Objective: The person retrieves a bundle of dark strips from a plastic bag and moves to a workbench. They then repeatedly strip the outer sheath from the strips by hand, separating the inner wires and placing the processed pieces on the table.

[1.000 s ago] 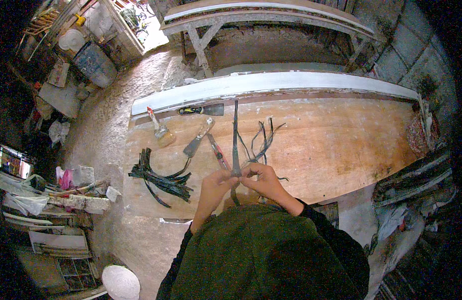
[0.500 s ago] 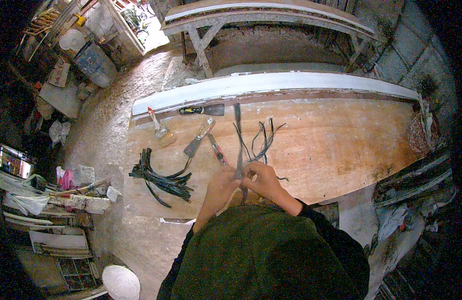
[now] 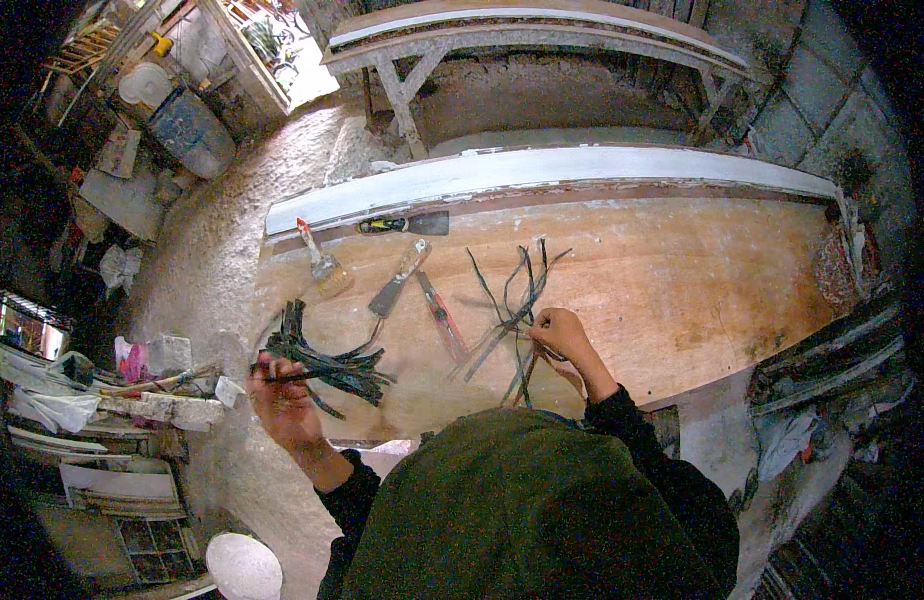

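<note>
Hands (image 3: pixel 282 400) (image 3: pixel 559 333) grip dark strips (image 3: pixel 327 362) (workbench (image 3: pixel 682 290)).

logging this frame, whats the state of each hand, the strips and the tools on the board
left hand: closed on a dark strip at the pile
dark strip pile: heaped, lying flat
right hand: gripping crossed strips
crossed strips: splayed on the board
putty knives: lying flat, untouched
</note>
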Available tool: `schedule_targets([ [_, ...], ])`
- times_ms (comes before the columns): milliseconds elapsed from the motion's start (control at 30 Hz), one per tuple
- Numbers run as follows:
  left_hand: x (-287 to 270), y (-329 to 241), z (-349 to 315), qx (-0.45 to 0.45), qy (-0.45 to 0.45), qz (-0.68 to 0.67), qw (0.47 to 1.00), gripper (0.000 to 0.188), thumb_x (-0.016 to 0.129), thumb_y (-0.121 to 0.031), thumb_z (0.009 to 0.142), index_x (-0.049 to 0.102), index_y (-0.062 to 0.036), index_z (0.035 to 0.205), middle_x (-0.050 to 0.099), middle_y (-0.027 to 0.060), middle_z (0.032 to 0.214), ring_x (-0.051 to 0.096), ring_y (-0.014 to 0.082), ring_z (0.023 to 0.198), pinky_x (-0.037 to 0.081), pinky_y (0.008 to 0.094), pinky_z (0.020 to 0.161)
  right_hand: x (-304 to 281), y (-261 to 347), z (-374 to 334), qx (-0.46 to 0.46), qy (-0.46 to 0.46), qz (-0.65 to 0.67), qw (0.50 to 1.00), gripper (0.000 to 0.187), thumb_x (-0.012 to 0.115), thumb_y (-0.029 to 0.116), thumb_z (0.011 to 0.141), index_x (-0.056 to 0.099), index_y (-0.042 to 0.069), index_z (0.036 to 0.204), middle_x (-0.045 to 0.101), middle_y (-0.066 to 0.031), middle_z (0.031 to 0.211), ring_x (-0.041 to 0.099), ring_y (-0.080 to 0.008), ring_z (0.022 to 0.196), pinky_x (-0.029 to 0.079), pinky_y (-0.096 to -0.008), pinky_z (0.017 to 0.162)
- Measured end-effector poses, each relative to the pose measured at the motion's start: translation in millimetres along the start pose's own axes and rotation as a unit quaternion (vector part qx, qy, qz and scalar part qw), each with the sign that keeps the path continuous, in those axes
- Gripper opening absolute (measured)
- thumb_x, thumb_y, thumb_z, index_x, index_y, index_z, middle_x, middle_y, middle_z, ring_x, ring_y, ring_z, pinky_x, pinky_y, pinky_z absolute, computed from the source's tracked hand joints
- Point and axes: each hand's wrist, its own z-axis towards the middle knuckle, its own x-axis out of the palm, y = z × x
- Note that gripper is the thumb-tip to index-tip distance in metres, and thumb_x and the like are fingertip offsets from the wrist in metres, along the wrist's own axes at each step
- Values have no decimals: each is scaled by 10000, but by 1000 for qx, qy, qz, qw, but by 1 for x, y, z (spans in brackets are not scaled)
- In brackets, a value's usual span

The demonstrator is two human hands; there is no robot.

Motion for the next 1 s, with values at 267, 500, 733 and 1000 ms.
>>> schedule_targets([
  [267,6,17,-6,-46,-24,184,982,135,528,-156,820,487,-57,903,535,43,842,525,120,737,447,243,642,1,-5,7,13,-22,-26,999,210,616,223,628,576,27,693,571,-115,613,565,-214,584,436,-303,534],
  [500,53,74,-24,-232,2,286,930,104,570,-72,766,560,-9,848,579,38,783,528,106,716,423,228,669,-12,34,-6,18,-80,50,995,276,632,196,689,582,12,888,580,-96,672,568,-184,617,441,-284,559],
  [733,70,129,-39,-282,137,383,869,147,611,-70,740,573,-6,866,586,38,786,545,112,723,445,248,663,-6,88,-39,-122,114,361,917,217,638,217,733,608,34,847,601,-36,746,550,-126,679,439,-266,598],
  [1000,75,128,-40,-279,171,390,861,134,600,-100,752,597,3,838,595,55,772,540,110,692,434,232,637,-22,114,-52,-86,126,327,933,150,656,160,721,594,32,765,554,18,689,484,-56,628,386,-207,555],
])
